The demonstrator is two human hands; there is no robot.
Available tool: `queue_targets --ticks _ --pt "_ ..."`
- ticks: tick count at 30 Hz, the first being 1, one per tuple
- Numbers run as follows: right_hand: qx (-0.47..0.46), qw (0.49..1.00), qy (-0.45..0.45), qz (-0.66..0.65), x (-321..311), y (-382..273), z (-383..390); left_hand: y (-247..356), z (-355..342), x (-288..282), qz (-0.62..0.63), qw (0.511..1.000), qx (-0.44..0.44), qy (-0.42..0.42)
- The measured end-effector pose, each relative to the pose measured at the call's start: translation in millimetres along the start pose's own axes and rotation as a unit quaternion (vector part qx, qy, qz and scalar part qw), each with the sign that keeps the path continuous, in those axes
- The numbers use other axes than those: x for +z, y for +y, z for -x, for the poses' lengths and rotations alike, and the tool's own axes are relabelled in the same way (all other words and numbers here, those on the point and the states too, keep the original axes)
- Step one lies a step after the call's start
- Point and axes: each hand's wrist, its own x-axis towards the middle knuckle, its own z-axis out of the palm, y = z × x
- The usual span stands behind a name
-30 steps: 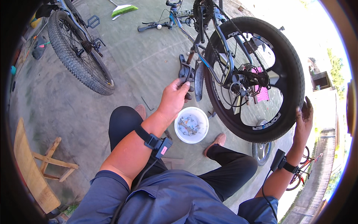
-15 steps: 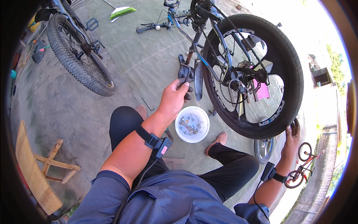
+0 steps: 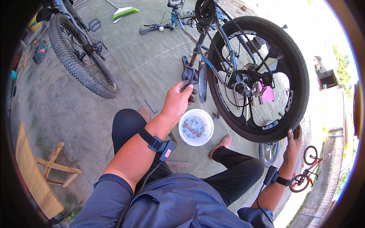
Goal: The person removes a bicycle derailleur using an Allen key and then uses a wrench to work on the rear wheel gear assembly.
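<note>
An upside-down bicycle rests on its saddle, with its rear wheel raised on the right. My right hand is at the tyre's lower right edge, its thumb and fingers against the rubber and partly hidden by it. My left hand is closed beside the saddle and the dark mudguard. Something thin and dark shows at its blackened fingertips, but I cannot make out what it is. Below that hand stands a white bucket holding small metal parts and a spanner.
An L-shaped hex key lies on the floor left of the bucket. Another bicycle's knobbly wheel stands at upper left. A wooden stool lies at lower left, a green broom at the top. A small red bicycle stands far right.
The rear wheel has turned, its spokes now at a different angle. My right hand has shifted slightly left and down along the tyre. My left hand has stayed in place.
</note>
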Motion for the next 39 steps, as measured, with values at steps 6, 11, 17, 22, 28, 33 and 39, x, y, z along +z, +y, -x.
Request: queue_targets --ticks 6,11,17,22,28,33,39 --pt "-0.003 1.000 -0.011 -0.010 7 -5 2 1 0 0 0.005 1.000 -0.001 0.003" --pt "-0.001 1.000 -0.004 -0.001 13 -9 5 1 1 0 0.003 1.000 0.001 0.002" --pt "0.000 1.000 -0.001 0.005 15 -9 5 1 0 0 0.001 1.000 0.000 0.004" --pt "0.003 1.000 0.003 0.004 16 -7 6 0 0 0 0.001 1.000 -0.001 0.004" --pt "0.014 1.000 -0.006 -0.016 18 -7 7 -3 -1 -1 0.001 1.000 0.001 0.007" --pt "0.016 1.000 0.001 -0.001 18 -7 7 -2 -1 0 0.000 1.000 0.002 0.008" --pt "0.024 1.000 0.003 -0.011 20 -7 8 -2 -1 0 -0.010 1.000 0.007 0.010"
